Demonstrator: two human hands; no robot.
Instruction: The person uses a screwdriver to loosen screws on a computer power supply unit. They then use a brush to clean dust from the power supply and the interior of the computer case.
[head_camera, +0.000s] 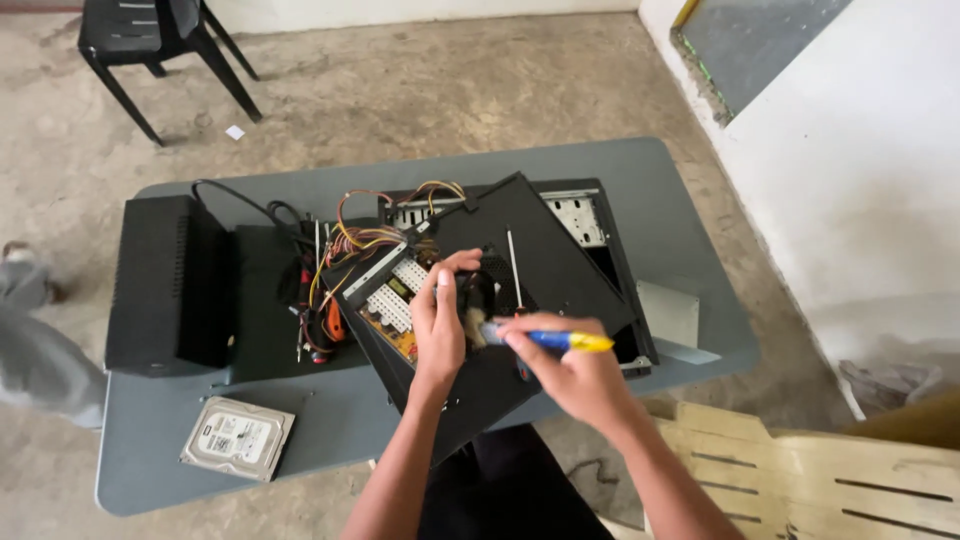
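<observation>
Seen from the head camera, the left hand (438, 325) is closed over the edge of an opened power supply unit (400, 300), its fingers wrapped over the top of the metal housing beside a small dark fan (478, 298). The unit rests tilted on a black panel (520, 280) that lies askew across an open computer case (590, 240) on the grey worktop (160, 450). The right hand (572, 370) is clamped on a brush with a blue and yellow handle (550, 340), its bristle end just beside the fan and the left hand's fingers.

A bundle of coloured wires (360, 235) spills from the unit toward the back of the case, crowding the space left of the left hand. Red-handled tools (325, 325) lie close against the unit's left side. Further left stands a black box (165, 285) with a vented side, and a black cable (240, 200) loops from it toward the wires. A bare hard drive (237, 438) lies flat near the front left corner of the worktop, well apart from both hands. A black chair (160, 40) stands on the concrete floor beyond the worktop, and a pale slatted bench (800, 470) shows at lower right.
</observation>
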